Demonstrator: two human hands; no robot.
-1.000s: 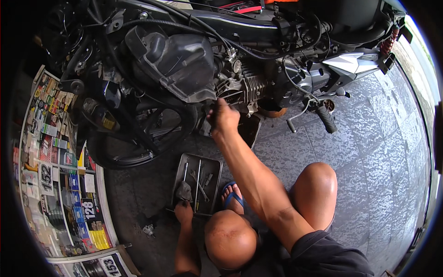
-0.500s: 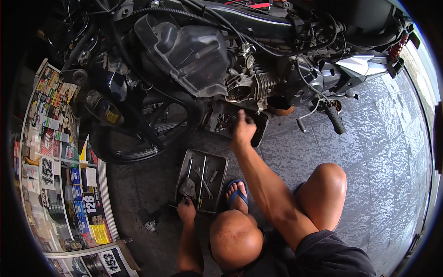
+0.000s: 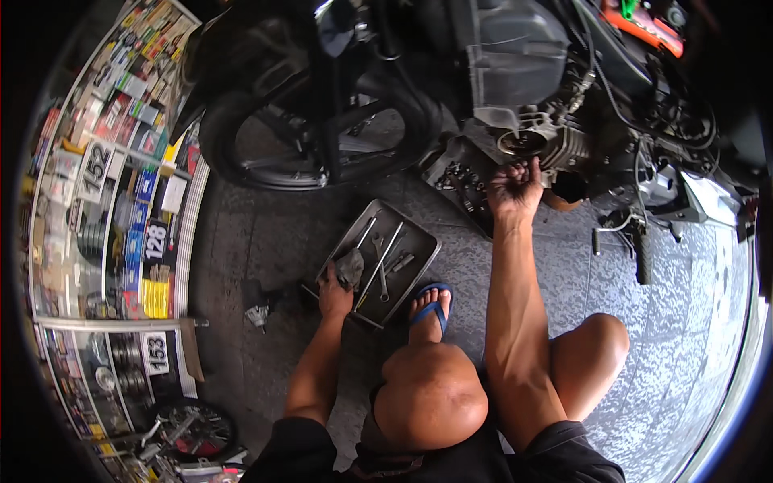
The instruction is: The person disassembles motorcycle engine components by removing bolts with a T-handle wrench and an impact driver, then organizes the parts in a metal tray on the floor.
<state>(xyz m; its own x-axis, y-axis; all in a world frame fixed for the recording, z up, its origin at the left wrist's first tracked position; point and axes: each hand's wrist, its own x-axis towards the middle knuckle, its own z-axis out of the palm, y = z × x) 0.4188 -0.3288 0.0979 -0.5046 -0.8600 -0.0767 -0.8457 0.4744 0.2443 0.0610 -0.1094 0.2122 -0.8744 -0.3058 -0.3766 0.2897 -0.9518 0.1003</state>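
Note:
My left hand (image 3: 336, 296) is at the near left edge of a metal tool tray (image 3: 431, 244), its fingers closed on a crumpled grey rag (image 3: 349, 268). Beside the rag lie a long thin metal bar (image 3: 380, 263), a combination wrench (image 3: 382, 274) and a short socket-like piece (image 3: 402, 262). My right hand (image 3: 515, 191) reaches up under the motorcycle engine (image 3: 568, 149), palm up and blackened, with nothing visible in it. Its fingers are partly bent but apart, and one tip is close to the open round engine port (image 3: 523, 142). Contact there is unclear.
A dark tray of small parts (image 3: 459, 179) lies under the engine, left of my right hand. The motorcycle's front wheel (image 3: 318, 173) stands at the far left of it. A glass display case (image 3: 121, 233) lines the left side. A small metal part (image 3: 257, 315) rests on the floor.
The view has swung, shifting the motorcycle to the right. My right hand has turned palm up and sits closer under the engine. My left hand stays by the rag in the tray.

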